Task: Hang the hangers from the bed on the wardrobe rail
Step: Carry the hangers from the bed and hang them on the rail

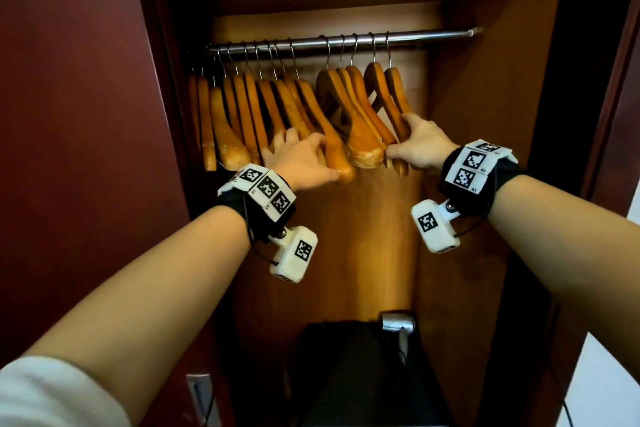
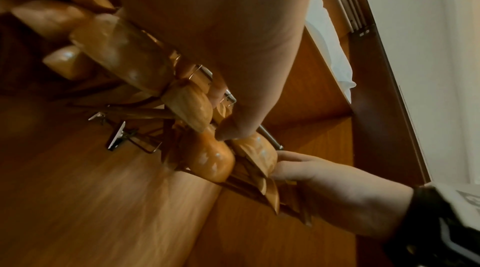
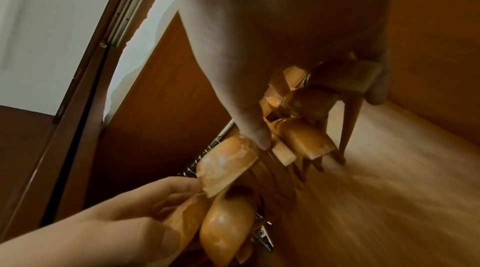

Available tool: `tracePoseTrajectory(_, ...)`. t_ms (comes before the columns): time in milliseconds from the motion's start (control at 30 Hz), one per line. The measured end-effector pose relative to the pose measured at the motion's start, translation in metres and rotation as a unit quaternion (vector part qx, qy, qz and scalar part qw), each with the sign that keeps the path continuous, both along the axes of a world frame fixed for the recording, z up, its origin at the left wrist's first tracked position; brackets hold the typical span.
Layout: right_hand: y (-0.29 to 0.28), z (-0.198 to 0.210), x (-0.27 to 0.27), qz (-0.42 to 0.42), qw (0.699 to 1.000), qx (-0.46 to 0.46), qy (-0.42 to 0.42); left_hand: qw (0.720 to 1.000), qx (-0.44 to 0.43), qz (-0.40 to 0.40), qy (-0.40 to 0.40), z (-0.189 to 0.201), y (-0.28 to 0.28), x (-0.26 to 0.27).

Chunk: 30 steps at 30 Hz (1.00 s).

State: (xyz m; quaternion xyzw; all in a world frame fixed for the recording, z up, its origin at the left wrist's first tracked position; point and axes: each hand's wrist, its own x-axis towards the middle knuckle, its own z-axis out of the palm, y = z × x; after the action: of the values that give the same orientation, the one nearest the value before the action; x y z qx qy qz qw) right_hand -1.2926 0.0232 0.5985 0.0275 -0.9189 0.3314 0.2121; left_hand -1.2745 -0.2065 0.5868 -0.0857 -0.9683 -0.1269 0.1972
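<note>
Hangers [image 1: 294, 107] fill the chrome wardrobe rail [image 1: 346, 42] in two bunches, a long run of wooden ones on the left and five more to the right, with a gap on the rail between them. All hooks that I can see sit over the rail; none is carried loose, and the bed is out of sight from here.

The left hand [image 1: 301, 159] reaches in among the lower ends of the left bunch, fingers spread and only loosely bent against the wood, the thumb lying on the end of the nearest hanger. It looks like a push or a steadying touch rather than a real grasp. The right hand [image 1: 419, 146] has more of a hold: its fingers curl round the lower arm of the right-hand hanger [image 1: 394, 94] and its thumb stretches left toward the neighbouring ends [image 1: 367, 152], as if gathering that group together.

My guess is that the two hands are tidying the row, squeezing the bunches along the rail so they hang evenly or close the gap. If so, the hanging itself seems mostly done.

Several hangers carry metal trouser clips [image 2: 116, 138] underneath, which could snag one another as they slide. Below, on the wardrobe floor, a hairdryer [image 1: 398, 326] rests beside something dark I cannot identify.
</note>
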Motion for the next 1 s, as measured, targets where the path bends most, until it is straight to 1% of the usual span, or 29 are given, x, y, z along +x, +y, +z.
tracePoseTrajectory(67, 0.011, 0.002, -0.001, -0.011, 1.0, -0.003, 0.002, 1.0, -0.029, -0.007, -0.008, -0.002, 0.011, -0.006)
tracePoseTrajectory(167, 0.027, 0.005, -0.009, -0.019, 1.0, -0.005, -0.007, 0.999, -0.049, -0.004, -0.012, -0.004, 0.023, -0.017)
tracePoseTrajectory(267, 0.036, 0.01, -0.015, -0.031, 0.999, -0.023, 0.008, 0.998, -0.065, -0.008, 0.002, -0.006, 0.034, -0.03)
tracePoseTrajectory(334, 0.038, 0.013, -0.017, -0.022, 0.998, -0.042, 0.032, 0.997, -0.077, -0.012, 0.015, -0.006, 0.041, -0.035)
tracePoseTrajectory(400, 0.038, 0.016, -0.02, 0.009, 0.999, -0.05, 0.008, 0.995, -0.092, -0.003, 0.022, -0.006, 0.048, -0.038)
tracePoseTrajectory(501, 0.03, 0.017, -0.024, 0.037, 0.997, 0.006, -0.069, 0.993, -0.119, 0.014, 0.021, -0.005, 0.052, -0.043)
tracePoseTrajectory(601, 0.023, 0.016, -0.036, 0.021, 0.99, 0.071, -0.119, 0.988, -0.15, 0.032, 0.028, -0.006, 0.049, -0.049)
tracePoseTrajectory(667, 0.02, 0.015, -0.04, 0.004, 0.988, 0.084, -0.127, 0.985, -0.165, 0.037, 0.044, -0.008, 0.046, -0.053)
tracePoseTrajectory(834, 0.014, 0.015, -0.051, -0.042, 0.988, 0.097, -0.115, 0.976, -0.193, 0.028, 0.092, -0.015, 0.04, -0.059)
tracePoseTrajectory(1001, 0.005, 0.017, -0.054, -0.053, 0.983, 0.119, -0.129, 0.975, -0.2, 0.009, 0.096, -0.015, 0.034, -0.061)
